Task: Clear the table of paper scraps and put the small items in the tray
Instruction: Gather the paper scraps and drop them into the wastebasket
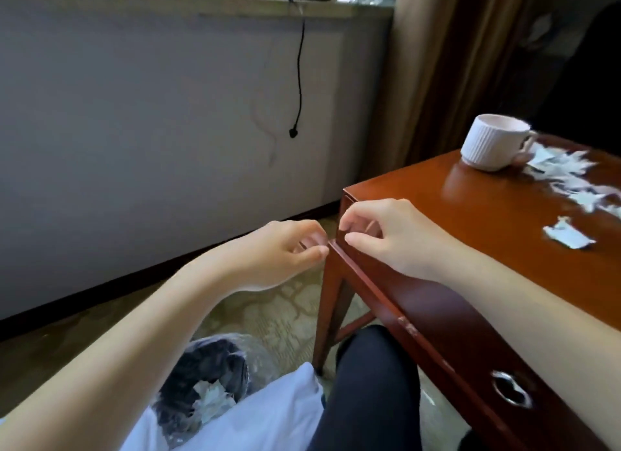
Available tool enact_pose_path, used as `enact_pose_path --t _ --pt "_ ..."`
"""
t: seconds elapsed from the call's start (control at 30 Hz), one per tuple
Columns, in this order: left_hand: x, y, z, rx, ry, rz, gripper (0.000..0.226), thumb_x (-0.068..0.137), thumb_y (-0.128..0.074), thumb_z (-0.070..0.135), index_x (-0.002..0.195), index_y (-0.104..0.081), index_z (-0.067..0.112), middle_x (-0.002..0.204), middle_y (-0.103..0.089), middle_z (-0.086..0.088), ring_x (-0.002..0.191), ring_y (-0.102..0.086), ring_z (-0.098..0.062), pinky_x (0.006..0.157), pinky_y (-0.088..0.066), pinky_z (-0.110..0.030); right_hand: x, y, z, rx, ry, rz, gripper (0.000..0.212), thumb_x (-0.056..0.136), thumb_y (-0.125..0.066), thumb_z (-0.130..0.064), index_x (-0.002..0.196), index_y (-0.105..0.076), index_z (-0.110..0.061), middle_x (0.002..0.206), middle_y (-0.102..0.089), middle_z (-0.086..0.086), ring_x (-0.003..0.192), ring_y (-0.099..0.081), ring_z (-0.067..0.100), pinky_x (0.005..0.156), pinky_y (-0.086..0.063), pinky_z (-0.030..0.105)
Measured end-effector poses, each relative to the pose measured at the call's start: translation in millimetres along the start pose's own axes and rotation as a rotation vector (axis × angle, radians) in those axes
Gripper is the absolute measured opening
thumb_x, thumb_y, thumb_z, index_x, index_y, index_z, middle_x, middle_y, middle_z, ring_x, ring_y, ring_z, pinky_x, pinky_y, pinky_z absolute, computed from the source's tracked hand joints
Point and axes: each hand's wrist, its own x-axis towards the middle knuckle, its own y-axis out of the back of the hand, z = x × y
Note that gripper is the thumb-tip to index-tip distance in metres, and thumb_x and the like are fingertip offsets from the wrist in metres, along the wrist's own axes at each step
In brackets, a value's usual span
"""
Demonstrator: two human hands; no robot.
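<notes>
1. 2 bare hands work at the near left corner of the glossy reddish-brown wooden table (470,215). The left hand (285,252) hangs just off the table edge with thumb and fingers pinched narrow; whether a scrap sits between them cannot be told. The right hand (386,235) rests on the corner, fingers curled down over the edge; any content is hidden.
2. Judged step: carrying or dropping gathered scraps. To do it well, keep the pinch tight until the hand is directly above the black waste bin lined with clear plastic (208,383), which stands on the floor below the left forearm and already contains crumpled white paper.
3. Remaining work: torn white paper scraps (564,182) lie scattered on the right part of the tabletop, well apart from both hands.
4. Obstruction: 1 white ribbed ceramic mug (494,145) stands just beside the scraps; sweep away from it.
5. No tray is in view.
</notes>
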Motion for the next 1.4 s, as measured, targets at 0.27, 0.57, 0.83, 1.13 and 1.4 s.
enact_pose_path --t 0.27,0.57,0.83,1.13,1.4 --pt "21 -13 98 0.059 -0.216 -0.016 0.02 0.097 -0.04 0.039 0.108 -0.055 0.032 0.111 -0.061 0.015 0.101 -0.058 -0.001 0.089 -0.049 -0.025 -90 74 47 -0.111 -0.2 0.161 0.01 0.092 -0.056 -0.031 0.101 -0.06 -0.034 0.1 -0.06 -0.016 0.09 -0.057 0.003 0.072 -0.044 0.011" --pt "91 -97 158 0.183 -0.287 -0.133 0.048 0.096 -0.042 0.043 0.139 -0.038 0.023 0.145 -0.039 0.002 0.135 -0.034 -0.018 0.113 -0.028 -0.034 -186 97 129 -0.119 -0.555 0.274 0.02 0.093 -0.056 -0.026 0.112 -0.061 -0.027 0.122 -0.057 -0.008 0.098 -0.051 0.001 0.067 -0.035 0.006" --pt "150 -133 200 0.109 -0.217 0.004 0.067 0.096 -0.037 0.049 0.15 -0.007 0.025 0.156 -0.023 0.001 0.143 -0.024 -0.02 0.116 -0.016 -0.042 -190 105 191 0.003 -0.74 0.6 0.036 0.091 -0.058 -0.027 0.126 -0.055 -0.019 0.131 -0.05 0.004 0.09 -0.055 0.009 0.067 -0.04 0.012" --pt "213 -146 221 0.224 -0.262 0.075 0.042 0.096 -0.039 0.045 0.131 -0.042 0.022 0.139 -0.042 0.0 0.126 -0.038 -0.019 0.107 -0.03 -0.036 -168 113 224 -0.155 -0.739 0.499 0.024 0.091 -0.058 -0.033 0.111 -0.063 -0.022 0.113 -0.06 -0.002 0.087 -0.054 0.009 0.075 -0.049 0.02" --pt "256 -151 231 0.174 -0.328 0.149 0.029 0.1 -0.034 0.025 0.126 -0.044 0.017 0.14 -0.037 -0.004 0.126 -0.036 -0.02 0.107 -0.03 -0.037 -157 122 252 -0.117 -0.634 0.569 0.009 0.092 -0.056 -0.021 0.084 -0.054 -0.025 0.097 -0.056 -0.008 0.094 -0.054 0.011 0.074 -0.039 0.017"
